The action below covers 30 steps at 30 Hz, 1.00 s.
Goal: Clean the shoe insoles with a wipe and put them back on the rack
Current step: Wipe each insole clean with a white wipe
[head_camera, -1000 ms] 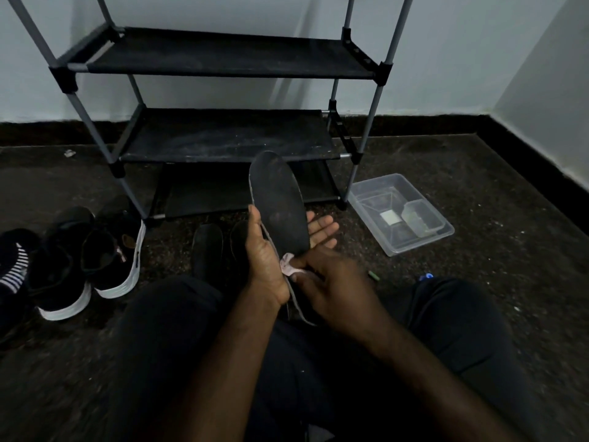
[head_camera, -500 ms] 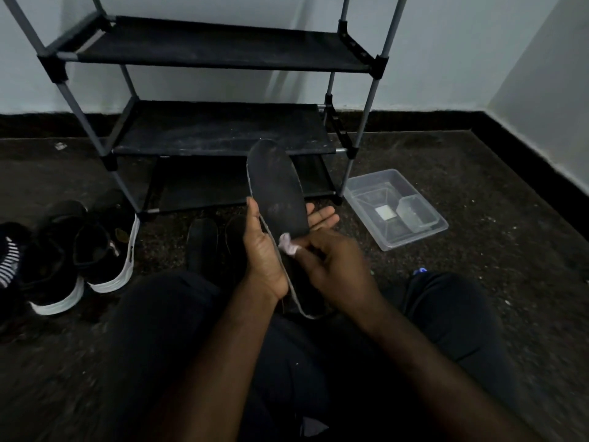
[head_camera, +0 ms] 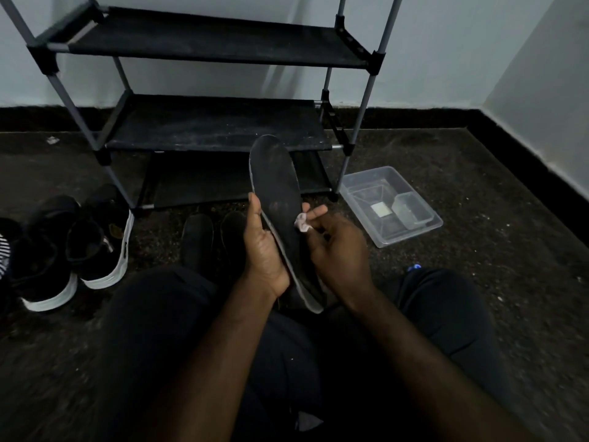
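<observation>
Fingers of the left hand (head_camera: 264, 250) clasp the insole (head_camera: 280, 199) (upright), right hand (head_camera: 338, 250) pinching the wipe (head_camera: 301, 222) against it.

Place: a corner of a home, where I sit on the floor.
Landmark: my shoe rack (head_camera: 204, 122), dark fabric shelves on grey poles, against the pale wall (head_camera: 446, 43).
Left of the rack: sneakers (head_camera: 95, 244) on the dark speckled floor (head_camera: 478, 282).
Right of the rack: a clear plastic tub (head_camera: 390, 205).
</observation>
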### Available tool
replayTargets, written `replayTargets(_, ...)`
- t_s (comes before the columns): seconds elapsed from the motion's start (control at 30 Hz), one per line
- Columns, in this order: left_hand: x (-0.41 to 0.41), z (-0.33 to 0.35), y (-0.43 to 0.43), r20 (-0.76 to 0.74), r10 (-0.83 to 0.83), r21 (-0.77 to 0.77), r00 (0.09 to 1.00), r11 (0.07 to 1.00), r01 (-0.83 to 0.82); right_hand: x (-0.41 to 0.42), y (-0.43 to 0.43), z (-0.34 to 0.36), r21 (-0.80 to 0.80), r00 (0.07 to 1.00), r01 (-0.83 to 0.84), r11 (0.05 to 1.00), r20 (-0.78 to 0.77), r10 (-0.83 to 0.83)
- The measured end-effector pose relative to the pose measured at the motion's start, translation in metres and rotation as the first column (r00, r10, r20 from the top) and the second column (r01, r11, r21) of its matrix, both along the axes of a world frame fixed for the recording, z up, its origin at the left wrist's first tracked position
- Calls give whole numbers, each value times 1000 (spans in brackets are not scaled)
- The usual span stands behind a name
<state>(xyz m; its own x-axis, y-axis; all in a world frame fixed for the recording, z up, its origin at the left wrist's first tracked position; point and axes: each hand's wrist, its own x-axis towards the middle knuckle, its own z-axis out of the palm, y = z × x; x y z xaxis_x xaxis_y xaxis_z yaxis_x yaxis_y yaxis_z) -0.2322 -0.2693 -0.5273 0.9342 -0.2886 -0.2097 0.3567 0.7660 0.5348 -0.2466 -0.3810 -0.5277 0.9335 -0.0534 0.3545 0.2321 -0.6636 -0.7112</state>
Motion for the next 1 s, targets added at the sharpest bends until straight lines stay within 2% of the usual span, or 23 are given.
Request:
replayTargets(0.07, 0, 0, 0, -12, 8, 2, 1000, 1000, -8, -3, 3, 3, 39, 1000, -3, 999, 1, 3)
replayTargets(0.13, 1, 0, 0, -19, 13, -25, 1000, 1000, -14, -15, 13, 7, 110, 992, -125, 986, 6, 125)
replayTargets(0.23, 0, 2, 1, -13, 12, -43, 1000, 999, -13, -26, 19, 10, 129, 959, -279, 952, -10, 283)
replayTargets(0.27, -1, 2, 0, -6, 9, -47, 1000, 999, -9, -22, 15, 10, 169, 959, -274, 947, -27, 283)
replayTargets(0.33, -3, 4, 0, 10, -6, -49, 1000, 999, 7, -9, 6, 8, 256, 981, -165, 952, -54, 185)
replayTargets(0.4, -3, 4, -2, 7, -7, -35, 1000, 999, 7, 1, -3, 5, 205, 998, -38, 978, -38, 47)
replayTargets(0.43, -3, 4, -2, -1, -1, -31, 1000, 1000, 1, 1, -3, 5, 154, 999, -27, 988, -27, 32)
replayTargets(0.5, -1, 4, -1, -24, 9, -45, 1000, 999, -11, -7, 4, 8, 86, 989, -140, 986, -25, 143)
replayTargets(0.6, 1, 4, 4, -27, 23, -85, 999, 996, -25, -24, 16, 16, 89, 913, -402, 911, -37, 406)
replayTargets(0.67, 0, 4, 6, -1, 34, -95, 999, 995, -34, -20, 11, 22, 302, 905, -378, 875, -79, 418)
replayTargets(0.73, -1, 3, 6, 20, 30, -82, 999, 996, -28, -9, 1, 23, 450, 951, -214, 867, -108, 291)
replayTargets(0.8, -1, 3, 4, 33, 18, -43, 999, 999, -16, -2, -6, 18, 333, 986, -99, 938, -94, 137)
replayTargets(0.83, -1, 3, 3, 27, 10, -31, 1000, 999, -9, -3, -5, 15, 240, 991, -90, 967, -76, 111)
replayTargets(0.87, -1, 3, 2, 12, 1, -31, 1000, 1000, 0, -8, -1, 12, 153, 991, -111, 982, -56, 121)
replayTargets(0.93, 0, 3, 1, -17, 2, -41, 1000, 999, -2, -19, 8, 8, 49, 970, -239, 970, -21, 241)
replayTargets(1.0, 2, 2, 4, -11, 23, -62, 1000, 998, -23, -28, 12, 8, 69, 931, -361, 930, -28, 364)
